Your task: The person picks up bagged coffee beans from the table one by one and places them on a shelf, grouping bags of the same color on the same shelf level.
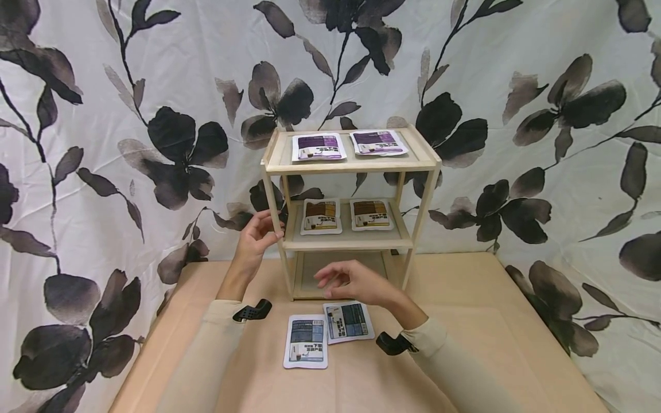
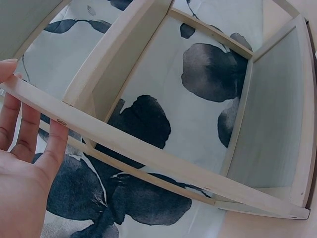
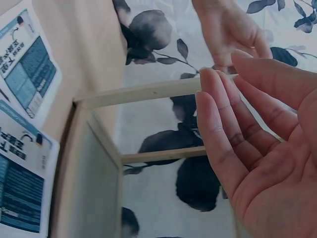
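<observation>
A three-tier wooden shelf stands at the back of the table. My left hand holds its front left post, thumb on one side and fingers on the other; the left wrist view shows the post running away from the fingers. In front of the bottom tier hovers my right hand, its fingers loosely bent around nothing. Below it on the table lie two blue-labelled white pouches, one upright-facing pouch and one turned pouch, their edges meeting.
Two purple-labelled pouches lie side by side on the top tier. The middle tier carries two brown-labelled pouches. Behind the table hangs a flower-patterned cloth.
</observation>
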Motion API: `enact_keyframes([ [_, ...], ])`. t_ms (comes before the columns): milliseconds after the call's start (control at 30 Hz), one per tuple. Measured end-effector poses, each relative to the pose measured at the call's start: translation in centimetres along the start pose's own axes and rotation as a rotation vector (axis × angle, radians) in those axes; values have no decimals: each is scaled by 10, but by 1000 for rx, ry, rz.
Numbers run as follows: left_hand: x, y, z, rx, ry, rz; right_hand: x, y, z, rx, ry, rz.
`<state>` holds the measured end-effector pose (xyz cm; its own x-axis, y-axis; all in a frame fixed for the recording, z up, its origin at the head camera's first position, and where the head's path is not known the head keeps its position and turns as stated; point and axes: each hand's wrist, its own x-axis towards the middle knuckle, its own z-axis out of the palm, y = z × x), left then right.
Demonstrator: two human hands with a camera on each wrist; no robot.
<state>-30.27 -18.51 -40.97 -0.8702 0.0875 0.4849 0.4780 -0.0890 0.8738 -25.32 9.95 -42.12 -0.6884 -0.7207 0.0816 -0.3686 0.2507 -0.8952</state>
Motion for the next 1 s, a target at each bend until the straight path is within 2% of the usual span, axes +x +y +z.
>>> enact_keyframes([
  [167, 1, -1, 0, -15, -1, -2, 0, 13, 9, 68, -18, 40],
  [467, 1, -2, -1, -25, -1, -1, 0, 40, 32, 124, -53, 84],
  [667, 1, -2, -1, -33, -5, -1, 1, 60, 45, 161, -32, 88],
  [867, 1, -4, -1, -43, -6, 10, 2, 80, 59, 260, -11, 109],
  [1000, 0, -4, -1, -38, -7, 5, 1, 90, 66, 252, 16, 127],
])
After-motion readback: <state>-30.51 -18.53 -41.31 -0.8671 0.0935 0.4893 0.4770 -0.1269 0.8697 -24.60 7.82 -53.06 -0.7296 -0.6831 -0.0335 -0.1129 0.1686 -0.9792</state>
